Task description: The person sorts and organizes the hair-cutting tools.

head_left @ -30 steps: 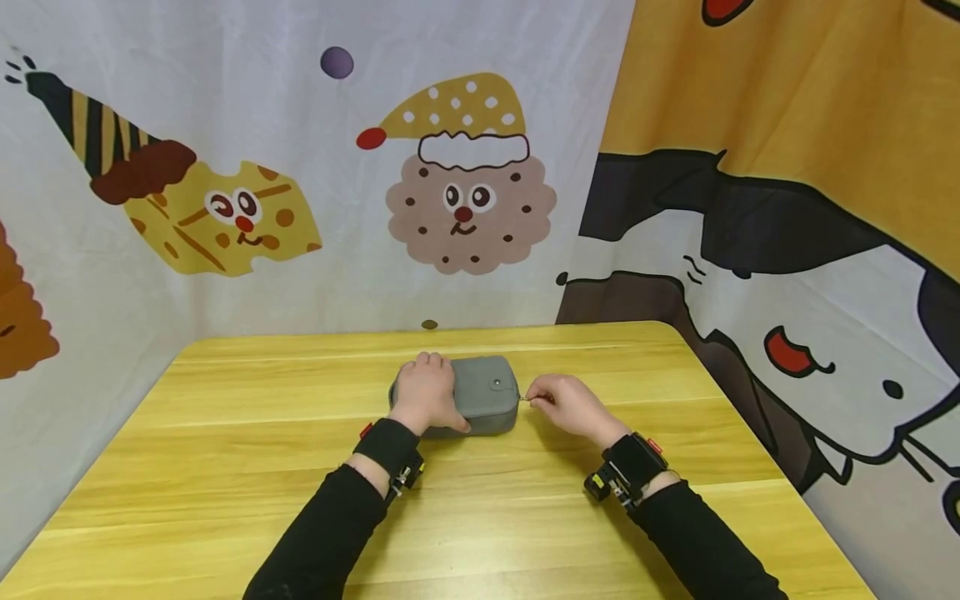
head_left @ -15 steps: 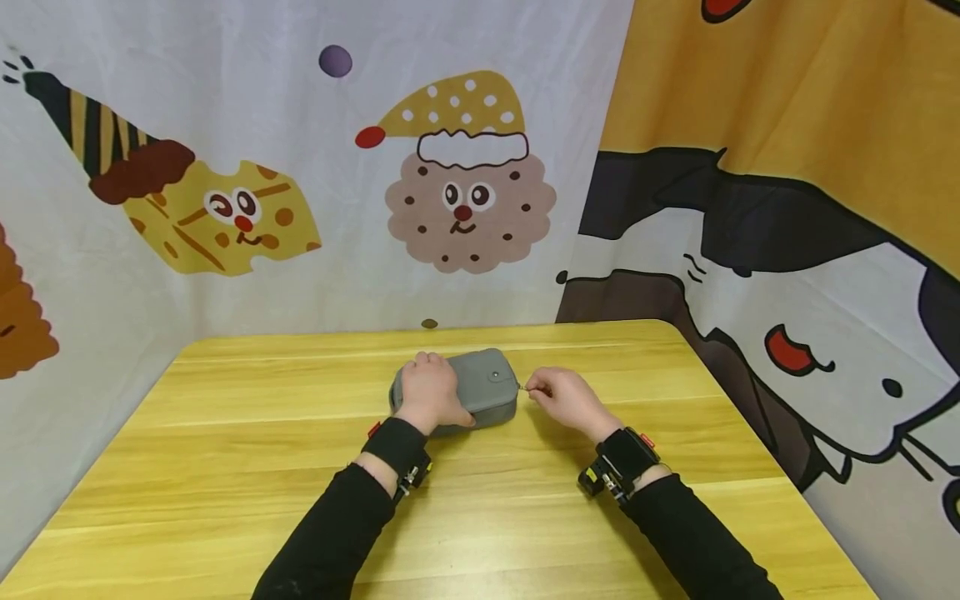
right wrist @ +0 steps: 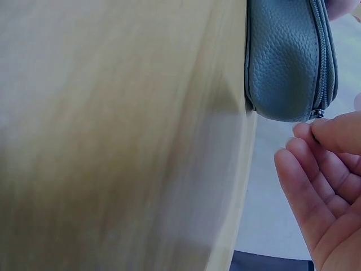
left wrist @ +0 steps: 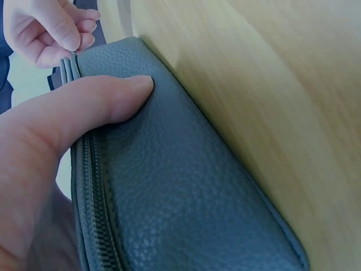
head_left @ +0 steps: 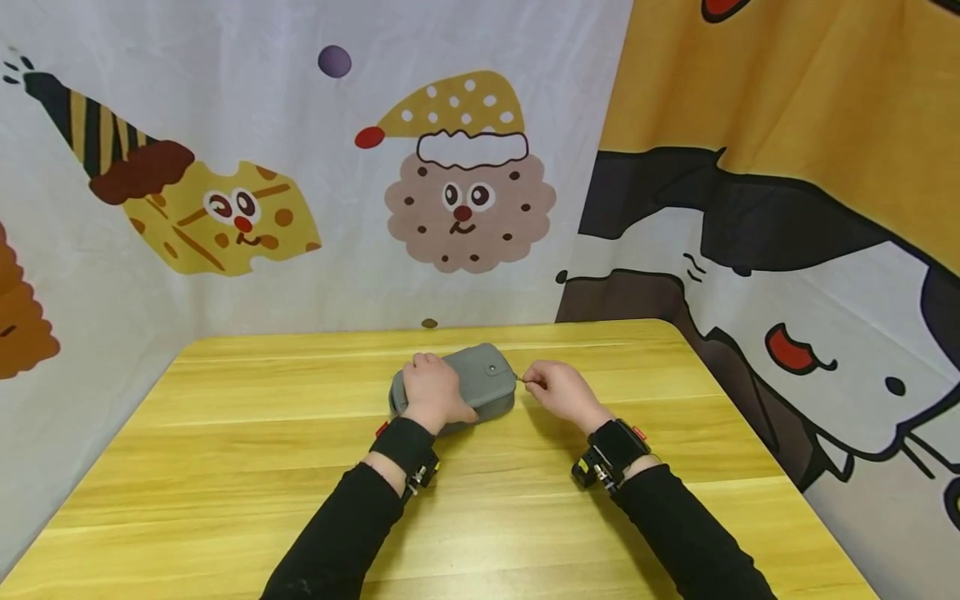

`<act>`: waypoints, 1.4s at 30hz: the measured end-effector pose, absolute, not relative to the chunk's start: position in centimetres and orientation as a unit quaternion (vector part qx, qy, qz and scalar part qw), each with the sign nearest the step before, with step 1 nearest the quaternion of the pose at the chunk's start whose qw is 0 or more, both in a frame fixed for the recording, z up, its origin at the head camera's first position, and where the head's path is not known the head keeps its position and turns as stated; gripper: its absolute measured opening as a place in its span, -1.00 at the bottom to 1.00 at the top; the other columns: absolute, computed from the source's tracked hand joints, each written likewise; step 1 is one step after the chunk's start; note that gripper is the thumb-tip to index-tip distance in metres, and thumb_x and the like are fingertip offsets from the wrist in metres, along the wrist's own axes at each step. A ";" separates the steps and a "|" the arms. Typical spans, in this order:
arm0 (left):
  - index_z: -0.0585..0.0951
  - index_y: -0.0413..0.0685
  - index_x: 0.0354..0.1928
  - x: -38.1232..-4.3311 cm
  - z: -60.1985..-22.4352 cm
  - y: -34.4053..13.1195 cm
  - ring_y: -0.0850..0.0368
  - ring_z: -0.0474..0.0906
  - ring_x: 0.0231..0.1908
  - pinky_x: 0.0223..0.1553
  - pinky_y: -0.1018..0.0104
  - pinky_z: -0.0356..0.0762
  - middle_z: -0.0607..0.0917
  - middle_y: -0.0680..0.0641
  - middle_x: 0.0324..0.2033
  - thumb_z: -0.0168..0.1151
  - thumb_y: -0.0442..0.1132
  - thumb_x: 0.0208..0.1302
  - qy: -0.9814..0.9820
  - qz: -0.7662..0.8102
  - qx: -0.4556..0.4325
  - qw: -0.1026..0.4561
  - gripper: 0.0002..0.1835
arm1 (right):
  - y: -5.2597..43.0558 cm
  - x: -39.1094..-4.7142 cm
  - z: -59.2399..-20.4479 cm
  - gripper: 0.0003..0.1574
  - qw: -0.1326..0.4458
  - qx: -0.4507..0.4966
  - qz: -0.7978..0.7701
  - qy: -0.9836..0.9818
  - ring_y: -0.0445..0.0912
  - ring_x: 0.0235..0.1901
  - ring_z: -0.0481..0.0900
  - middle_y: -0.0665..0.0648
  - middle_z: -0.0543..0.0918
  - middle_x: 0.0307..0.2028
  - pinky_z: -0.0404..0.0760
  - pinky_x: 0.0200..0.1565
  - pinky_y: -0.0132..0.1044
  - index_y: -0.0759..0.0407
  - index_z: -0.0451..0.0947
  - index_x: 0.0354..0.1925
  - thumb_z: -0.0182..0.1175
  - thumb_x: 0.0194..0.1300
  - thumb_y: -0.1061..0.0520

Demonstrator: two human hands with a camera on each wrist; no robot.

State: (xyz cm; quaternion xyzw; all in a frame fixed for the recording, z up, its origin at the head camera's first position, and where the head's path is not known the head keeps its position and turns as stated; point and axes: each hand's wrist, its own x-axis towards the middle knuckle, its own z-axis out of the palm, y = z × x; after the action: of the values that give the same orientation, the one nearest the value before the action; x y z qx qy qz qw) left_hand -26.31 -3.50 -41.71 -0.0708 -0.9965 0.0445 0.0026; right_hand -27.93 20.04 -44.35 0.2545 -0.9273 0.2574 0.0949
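Note:
A grey leather-textured zip pouch (head_left: 486,385) lies on the table, turned a little so its right end points away from me. My left hand (head_left: 435,393) grips its left half from above, the thumb (left wrist: 107,101) pressed against the near side wall in the left wrist view. Along the pouch's upper edge runs a zipper (left wrist: 97,209), whose teeth look meshed there. At the right end, my right hand (head_left: 564,393) pinches the zipper pull between thumb and forefinger. The zipper slider (right wrist: 318,114) sits at the pouch's end corner in the right wrist view; the fingertips mostly hide the pull.
The wooden table (head_left: 225,467) extends around the pouch, its far edge close behind it. A printed cloth curtain (head_left: 300,292) hangs behind the table and along its right side.
The pouch's right end has swung away from me, and my right hand has moved forward and slightly left with it. My left hand has shifted slightly right, still gripping the pouch.

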 end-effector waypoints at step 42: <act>0.17 -0.33 0.48 -25.6 -40.6 -9.8 -0.39 0.23 0.32 0.23 -0.30 0.27 0.31 -0.42 0.34 0.46 0.48 -0.23 -0.978 -0.085 -0.187 -0.041 0.38 | 19.9 -27.9 -43.6 -0.94 0.064 0.239 0.265 -0.932 -0.14 -0.39 0.53 0.01 0.63 -0.37 0.55 -0.28 -0.21 0.23 0.67 -0.23 0.30 0.31 0.26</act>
State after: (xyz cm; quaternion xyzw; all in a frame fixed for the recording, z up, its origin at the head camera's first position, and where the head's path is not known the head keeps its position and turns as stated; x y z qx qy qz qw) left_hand -25.57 -9.82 -40.60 -0.1867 -0.9778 -0.0854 -0.0409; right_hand -27.90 19.91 -43.56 0.2389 -0.9320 0.2648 0.0641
